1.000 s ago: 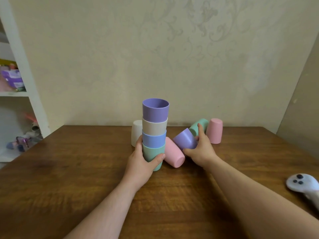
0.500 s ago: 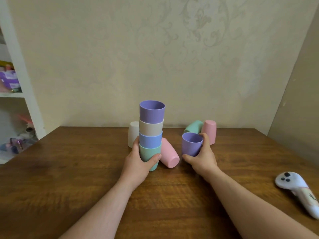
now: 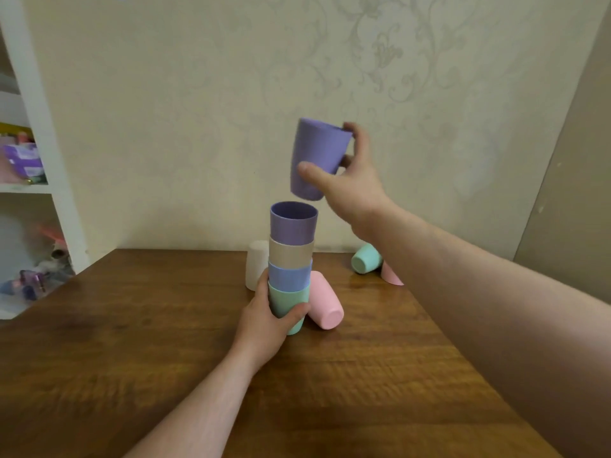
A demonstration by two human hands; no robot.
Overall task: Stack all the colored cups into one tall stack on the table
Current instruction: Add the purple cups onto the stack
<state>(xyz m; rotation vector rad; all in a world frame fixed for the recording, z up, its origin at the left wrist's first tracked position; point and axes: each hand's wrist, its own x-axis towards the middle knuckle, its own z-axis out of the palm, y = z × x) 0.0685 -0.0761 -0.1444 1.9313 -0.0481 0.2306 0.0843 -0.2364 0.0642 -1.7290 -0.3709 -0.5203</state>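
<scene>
A stack of cups (image 3: 291, 259) stands on the wooden table (image 3: 132, 342): green at the bottom, then blue, beige and purple on top. My left hand (image 3: 264, 322) grips the green bottom cup. My right hand (image 3: 347, 180) holds a second purple cup (image 3: 317, 157) upright in the air, just above and slightly right of the stack's top. A pink cup (image 3: 325, 305) lies on its side against the stack's right. A white cup (image 3: 256, 264) stands upside down behind the stack. A green cup (image 3: 365, 258) lies further back right, and a pink cup (image 3: 391, 276) is partly hidden by my right arm.
A white shelf unit (image 3: 36, 153) with toys stands to the left of the table. A patterned wall (image 3: 198, 110) rises right behind the table's far edge.
My right hand has lifted the purple cup from the table up and left to above the stack. My left hand has stayed on the bottom cup.
</scene>
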